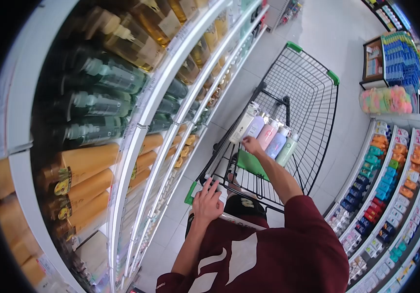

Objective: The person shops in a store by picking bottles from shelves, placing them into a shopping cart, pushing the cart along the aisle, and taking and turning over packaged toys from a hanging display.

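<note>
Several pump bottles stand side by side in the shopping cart. At the left end is a cream-white pump bottle, with lilac, pink, blue and pale green pump bottles beside it. My right hand reaches over the basket, fingers closed at the lower part of the cream-white bottle. My left hand lies over the left end of the cart's handle, its fingers stretched forward near a small white part. A green panel sits below the bottles.
Close on my left, shelves hold green bottles, amber pump bottles and orange packages. At right stand racks of small colourful packs and a stack of blue packages. Tiled floor runs ahead.
</note>
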Tool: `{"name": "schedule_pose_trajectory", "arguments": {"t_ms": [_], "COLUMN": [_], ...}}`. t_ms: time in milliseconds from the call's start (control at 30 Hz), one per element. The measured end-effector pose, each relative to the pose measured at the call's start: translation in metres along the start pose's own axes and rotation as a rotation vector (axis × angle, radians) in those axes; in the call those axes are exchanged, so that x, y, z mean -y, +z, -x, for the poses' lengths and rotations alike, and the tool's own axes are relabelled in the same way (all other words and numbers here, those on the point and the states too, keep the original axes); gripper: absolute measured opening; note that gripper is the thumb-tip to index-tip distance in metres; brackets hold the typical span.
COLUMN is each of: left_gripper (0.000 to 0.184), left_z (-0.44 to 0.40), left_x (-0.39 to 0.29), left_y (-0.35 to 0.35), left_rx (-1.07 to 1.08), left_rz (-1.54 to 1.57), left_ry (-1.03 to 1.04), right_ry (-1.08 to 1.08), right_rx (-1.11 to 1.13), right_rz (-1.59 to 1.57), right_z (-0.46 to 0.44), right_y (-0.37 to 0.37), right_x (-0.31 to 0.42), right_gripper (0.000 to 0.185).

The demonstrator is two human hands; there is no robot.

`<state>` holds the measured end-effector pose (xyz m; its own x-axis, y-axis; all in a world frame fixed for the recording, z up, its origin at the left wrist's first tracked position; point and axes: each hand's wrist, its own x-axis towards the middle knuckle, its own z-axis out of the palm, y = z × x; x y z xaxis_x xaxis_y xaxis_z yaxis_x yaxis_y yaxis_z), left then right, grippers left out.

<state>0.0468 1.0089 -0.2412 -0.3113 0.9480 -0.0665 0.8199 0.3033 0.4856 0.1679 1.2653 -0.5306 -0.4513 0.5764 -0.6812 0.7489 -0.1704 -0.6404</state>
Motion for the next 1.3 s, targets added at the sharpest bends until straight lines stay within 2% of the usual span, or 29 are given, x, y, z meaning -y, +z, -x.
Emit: {"name": "schedule_pose_trajectory", "arguments": {"t_ms": [100, 133, 300, 367, 433, 500, 600, 667, 700, 800, 1300], "left_gripper": [0.022, 0.02, 0.023, 0.024, 0.025, 0.024, 0.025, 0.025, 0.025, 0.027, 0.031], "left_z": [-0.01, -0.014, -0.035, -0.045, -0.056, -0.065, -0.084, -0.1, -0.104, -0.123, -0.241], "left_x": [-0.004, -0.005, -0.006, -0.006, -0.009, -0.011, -0.014, -0.014, -0.022, -0.034, -0.063], "left_y": [-0.002, -0.003, 0.0, 0.004, 0.004, 0.01, 0.018, 0.024, 0.023, 0.023, 0.042], "left_rx": [-0.006, 0.013, -0.009, -0.022, 0.0, -0.009, -0.022, -0.035, -0.03, -0.026, 0.026], "left_rz": [-0.002, -0.003, -0.013, -0.006, -0.034, -0.029, -0.065, -0.068, -0.073, -0.061, -0.041], "left_ry": [-0.02, -0.03, -0.026, -0.026, -0.024, -0.018, 0.0, 0.005, -0.003, 0.009, 0.062], "right_ry": [-0.149, -0.258, -0.205, -0.169, -0.254, -0.253, -0.272, -0.342, -0.292, -0.411, -0.393], "right_rx": [0.126, 0.011, -0.09, -0.047, -0.085, -0.114, -0.166, -0.408, -0.364, -0.54, -0.701], "right_rz": [0.154, 0.143, -0.084, -0.096, -0.184, 0.019, 0.031, 0.128, 0.118, 0.473, 0.528], "right_z": [0.044, 0.056, 0.16, 0.193, 0.228, 0.257, 0.292, 0.304, 0.322, 0.319, 0.252], "right_y": [-0.013, -0.006, -0.048, -0.07, -0.087, -0.101, -0.107, -0.103, -0.109, -0.097, -0.177], "right_x": [0.003, -0.016, 0.014, 0.022, 0.028, 0.029, 0.022, 0.022, 0.038, 0.034, 0.053], "right_gripper": [0.039, 0.038, 0.027, 0.019, 0.016, 0.018, 0.024, 0.035, 0.046, 0.059, 0.054]}}
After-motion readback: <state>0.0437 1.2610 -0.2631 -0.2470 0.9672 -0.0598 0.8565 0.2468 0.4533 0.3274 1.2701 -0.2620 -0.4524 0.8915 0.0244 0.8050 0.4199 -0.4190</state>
